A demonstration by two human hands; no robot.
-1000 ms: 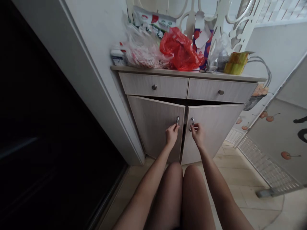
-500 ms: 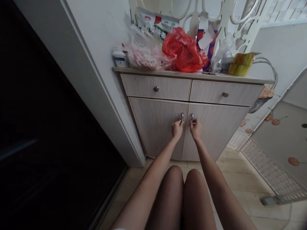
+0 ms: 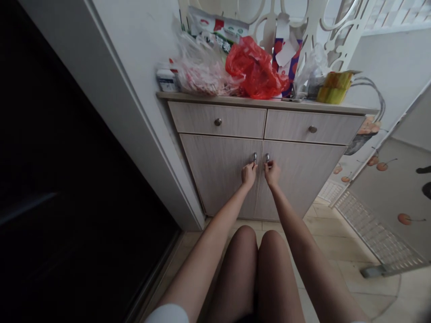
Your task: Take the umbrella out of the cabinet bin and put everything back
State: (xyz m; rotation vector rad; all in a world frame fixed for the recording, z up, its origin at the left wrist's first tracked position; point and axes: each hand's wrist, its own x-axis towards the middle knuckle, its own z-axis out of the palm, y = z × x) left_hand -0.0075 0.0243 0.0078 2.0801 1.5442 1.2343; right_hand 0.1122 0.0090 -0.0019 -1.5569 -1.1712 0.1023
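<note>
Against a pale wall point(image 3: 141, 54), left hand point(image 3: 248, 172) pinched the left knob point(image 3: 255, 156), right hand point(image 3: 272, 172) the right knob point(image 3: 267, 157); both grips closed. Stiff, light-seeming cabinet doors point(image 3: 218, 175) offered no other hold.

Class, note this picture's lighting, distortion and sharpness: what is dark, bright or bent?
Head view: soft, even light on the cabinet, no hard shadows or glare; the doorway at left is nearly black, detail lost; the lattice up top is washed out; the wide lens tilts the door frame; left hand on the left handle and right hand on the right handle look fairly sharp.
</note>
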